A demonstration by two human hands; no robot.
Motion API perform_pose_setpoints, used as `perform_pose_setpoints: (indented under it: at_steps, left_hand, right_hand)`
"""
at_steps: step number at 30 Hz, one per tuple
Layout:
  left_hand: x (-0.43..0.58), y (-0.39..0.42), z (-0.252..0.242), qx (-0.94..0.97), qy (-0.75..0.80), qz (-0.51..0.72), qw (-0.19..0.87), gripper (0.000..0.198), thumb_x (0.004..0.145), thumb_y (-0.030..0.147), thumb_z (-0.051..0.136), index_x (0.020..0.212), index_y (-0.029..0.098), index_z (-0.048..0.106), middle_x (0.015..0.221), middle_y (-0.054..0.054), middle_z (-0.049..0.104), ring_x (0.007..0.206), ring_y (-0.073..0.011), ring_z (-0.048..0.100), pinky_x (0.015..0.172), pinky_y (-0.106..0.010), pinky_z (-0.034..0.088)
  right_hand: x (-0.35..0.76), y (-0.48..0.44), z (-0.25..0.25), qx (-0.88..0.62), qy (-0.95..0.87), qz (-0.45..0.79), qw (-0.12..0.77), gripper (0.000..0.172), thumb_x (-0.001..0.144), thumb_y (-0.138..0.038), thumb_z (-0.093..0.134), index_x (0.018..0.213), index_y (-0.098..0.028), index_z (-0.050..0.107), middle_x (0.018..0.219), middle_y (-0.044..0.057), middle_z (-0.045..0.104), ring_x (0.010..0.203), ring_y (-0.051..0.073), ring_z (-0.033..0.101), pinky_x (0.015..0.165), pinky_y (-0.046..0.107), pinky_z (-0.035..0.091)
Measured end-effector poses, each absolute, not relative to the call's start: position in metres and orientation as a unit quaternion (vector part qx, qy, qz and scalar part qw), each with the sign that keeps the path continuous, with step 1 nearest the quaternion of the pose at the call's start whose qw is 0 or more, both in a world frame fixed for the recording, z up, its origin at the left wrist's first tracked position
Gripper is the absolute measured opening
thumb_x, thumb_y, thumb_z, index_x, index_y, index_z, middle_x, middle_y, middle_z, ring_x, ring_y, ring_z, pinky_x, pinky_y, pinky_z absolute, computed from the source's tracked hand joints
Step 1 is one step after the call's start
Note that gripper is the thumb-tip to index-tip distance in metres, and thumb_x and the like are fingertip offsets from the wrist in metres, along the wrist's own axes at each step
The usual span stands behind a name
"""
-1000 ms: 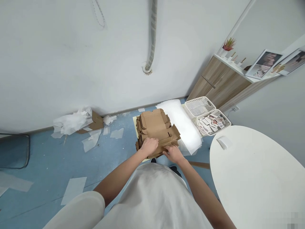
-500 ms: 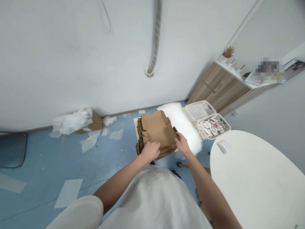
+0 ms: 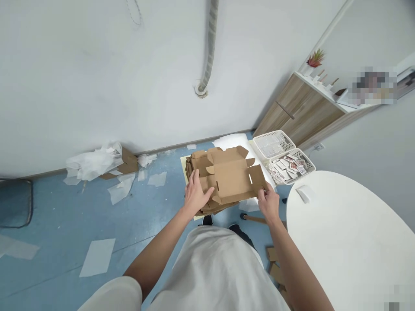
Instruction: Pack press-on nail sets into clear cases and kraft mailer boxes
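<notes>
A flat, unfolded cardboard box with tabs and slots lies partly over a stack of more flat cardboard boxes. My right hand is closed on its right end flap, which sticks out past the stack. At the left end, my left hand has its fingers stretched out and its thumb apart, resting near the cardboard's edge. Whether its fingertips touch the sheet or the stack beneath, I cannot tell. Under the right part of the box lies white sheet packing material.
Two white plastic baskets stand behind to the right; the nearer basket holds many small cards. A round white table is at my right. Paper scraps and a cardboard box with crumpled wrapping lie on the blue floor.
The top flat box has shifted right off the stack, with its slotted end flap now showing. My right hand moved right with it; my left hand went from curled to spread.
</notes>
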State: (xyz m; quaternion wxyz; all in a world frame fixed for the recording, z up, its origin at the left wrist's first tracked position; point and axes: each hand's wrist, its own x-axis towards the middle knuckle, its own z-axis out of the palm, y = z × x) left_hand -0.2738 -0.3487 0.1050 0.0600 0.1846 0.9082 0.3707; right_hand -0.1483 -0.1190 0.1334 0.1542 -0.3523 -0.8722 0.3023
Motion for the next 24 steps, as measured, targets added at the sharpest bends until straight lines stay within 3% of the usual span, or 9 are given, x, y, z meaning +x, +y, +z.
perform_pose_setpoints:
  at_steps: [4, 8, 11, 15, 21, 24]
  left_hand:
    - [-0.276, -0.33, 0.105, 0.191, 0.866, 0.434, 0.159, 0.079, 0.077, 0.044, 0.054, 0.137, 0.016, 0.01, 0.129, -0.016, 0.044, 0.116, -0.0259, 0.045, 0.093, -0.04, 0.038]
    - [-0.272, -0.295, 0.109, 0.264, 0.823, 0.45, 0.223, 0.048, 0.083, 0.032, 0.044, 0.127, 0.017, 0.033, 0.102, -0.01, 0.062, 0.086, -0.0176, 0.06, 0.076, -0.032, 0.046]
    - [-0.259, -0.262, 0.117, 0.337, 0.817, 0.411, 0.224, 0.033, 0.084, 0.029, 0.041, 0.114, 0.018, 0.046, 0.091, -0.006, 0.063, 0.077, -0.0156, 0.06, 0.07, -0.028, 0.046]
    - [-0.225, -0.21, 0.131, 0.429, 0.806, 0.35, 0.211, 0.03, 0.083, 0.028, 0.042, 0.11, 0.018, 0.048, 0.079, -0.003, 0.062, 0.07, -0.0155, 0.059, 0.064, -0.026, 0.044]
    - [-0.148, -0.136, 0.137, 0.536, 0.769, 0.285, 0.199, 0.031, 0.082, 0.026, 0.042, 0.112, 0.021, 0.046, 0.081, -0.003, 0.063, 0.072, -0.0168, 0.06, 0.064, -0.026, 0.041]
    - [-0.111, -0.105, 0.127, 0.573, 0.749, 0.257, 0.208, 0.031, 0.081, 0.025, 0.042, 0.112, 0.021, 0.046, 0.08, -0.003, 0.063, 0.072, -0.017, 0.06, 0.064, -0.026, 0.041]
  right_hand:
    - [-0.121, -0.106, 0.127, -0.429, -0.797, 0.367, 0.214, 0.044, 0.08, -0.037, 0.035, 0.109, -0.012, 0.056, 0.062, 0.004, 0.06, 0.055, 0.016, 0.054, 0.055, 0.026, 0.041]
    - [-0.086, -0.093, 0.12, -0.492, -0.728, 0.39, 0.275, 0.047, 0.079, -0.041, 0.036, 0.112, -0.011, 0.053, 0.078, 0.008, 0.063, 0.06, 0.016, 0.056, 0.055, 0.026, 0.043]
    - [-0.05, -0.085, 0.119, -0.525, -0.692, 0.384, 0.312, 0.047, 0.078, -0.041, 0.039, 0.113, -0.012, 0.053, 0.084, 0.008, 0.063, 0.062, 0.015, 0.055, 0.057, 0.027, 0.044]
    - [0.011, -0.073, 0.122, -0.546, -0.633, 0.405, 0.371, 0.049, 0.076, -0.041, 0.044, 0.118, -0.017, 0.049, 0.093, 0.007, 0.062, 0.063, 0.014, 0.055, 0.057, 0.027, 0.046]
    - [0.114, -0.058, 0.117, -0.616, -0.57, 0.404, 0.365, 0.043, 0.078, -0.053, 0.039, 0.088, -0.016, 0.058, 0.069, 0.004, 0.057, 0.058, 0.014, 0.05, 0.048, 0.025, 0.043]
    - [0.159, -0.052, 0.106, -0.633, -0.529, 0.423, 0.375, 0.044, 0.079, -0.054, 0.035, 0.088, -0.017, 0.056, 0.069, 0.003, 0.056, 0.059, 0.015, 0.05, 0.047, 0.026, 0.044]
